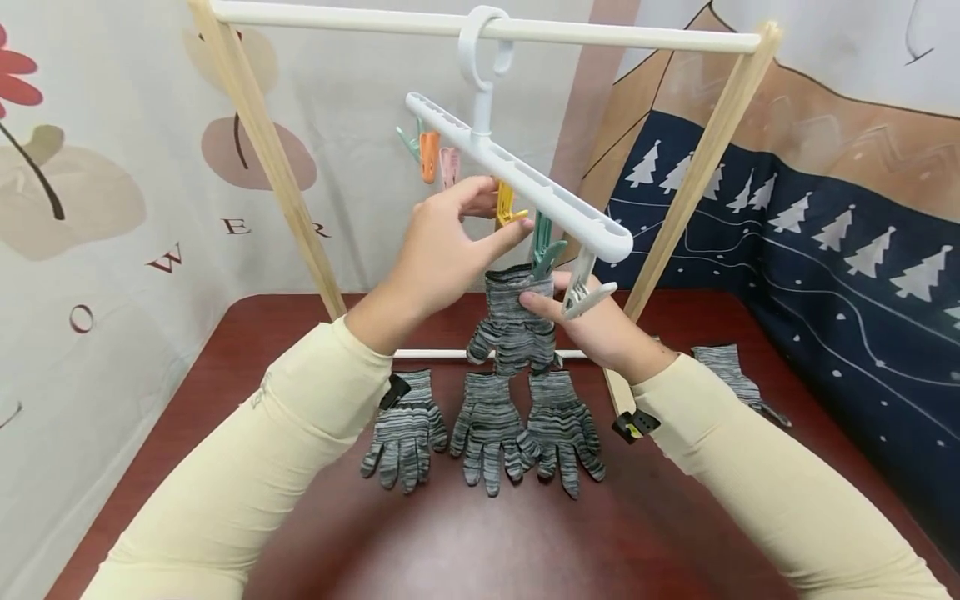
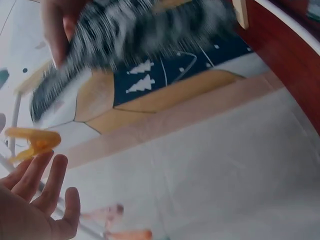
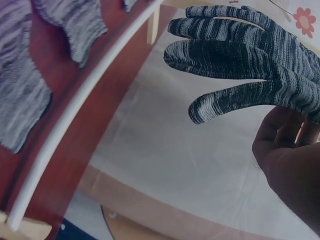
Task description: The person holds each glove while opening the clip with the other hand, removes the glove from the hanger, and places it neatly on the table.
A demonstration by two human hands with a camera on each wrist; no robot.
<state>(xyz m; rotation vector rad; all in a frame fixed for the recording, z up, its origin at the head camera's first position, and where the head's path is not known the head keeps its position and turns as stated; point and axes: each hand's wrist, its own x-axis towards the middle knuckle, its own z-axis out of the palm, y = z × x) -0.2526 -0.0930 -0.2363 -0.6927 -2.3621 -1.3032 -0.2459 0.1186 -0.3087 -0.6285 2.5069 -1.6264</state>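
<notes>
My left hand reaches up to a yellow clothespin under the white hanger and pinches it between thumb and fingers. In the left wrist view the yellow clothespin lies against the fingertips. A grey-black striped knit glove is held at its cuff by my right hand, thumb in front. The glove hangs fingers down, its cuff right at a green clothespin. The right wrist view shows the glove's fingers spread apart. A white clothespin hangs at the hanger's near end.
The hanger hooks over a white rod on a wooden frame. Orange and pink clothespins hang farther along it. Three striped gloves lie on the red-brown table, another glove at right.
</notes>
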